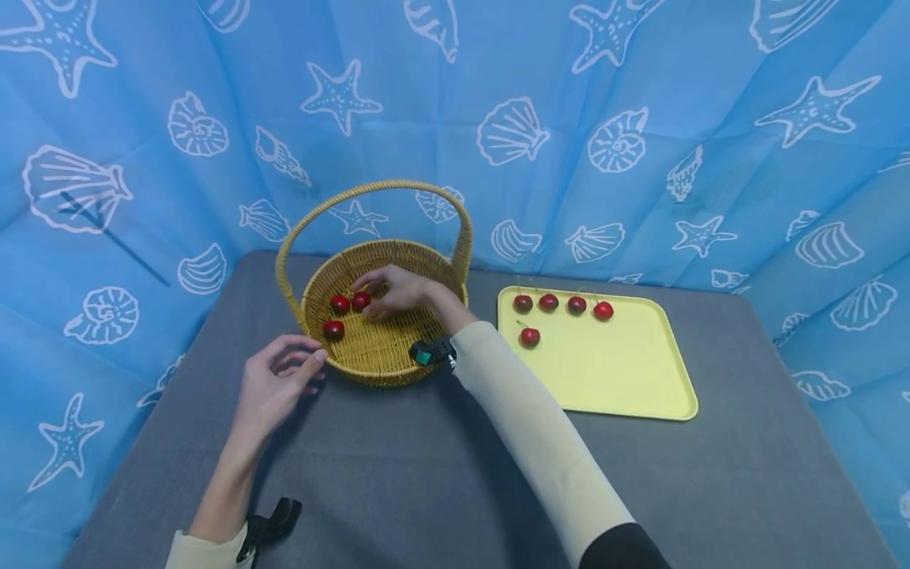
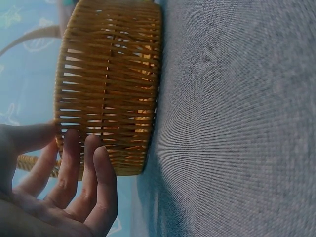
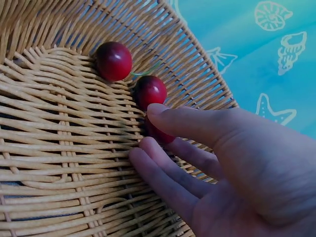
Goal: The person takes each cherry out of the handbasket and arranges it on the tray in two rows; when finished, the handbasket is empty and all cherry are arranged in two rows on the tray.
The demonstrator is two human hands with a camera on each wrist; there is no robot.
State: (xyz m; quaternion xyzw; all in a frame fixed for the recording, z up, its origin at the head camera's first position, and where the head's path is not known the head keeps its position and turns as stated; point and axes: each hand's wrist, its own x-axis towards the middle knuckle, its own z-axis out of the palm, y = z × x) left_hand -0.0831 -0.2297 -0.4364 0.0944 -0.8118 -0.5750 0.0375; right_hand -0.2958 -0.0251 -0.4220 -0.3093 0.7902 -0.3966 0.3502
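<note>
A round wicker basket with a tall arched handle stands on the grey table. My left hand is at its near left rim, thumb and forefinger meeting at the rim and the other fingers loosely bent beside the woven wall. Inside the basket, my right hand pinches a dark red cherry between thumb and forefinger, low over the weave. This cherry is partly hidden by the thumb in the right wrist view. Two more cherries lie close by, one cherry beside it and another cherry nearer the left rim.
Right of the basket lies a yellow tray, with several stemmed cherries in its upper left part. The right forearm passes over the tray's near left corner. A blue curtain with shell patterns hangs behind the table.
</note>
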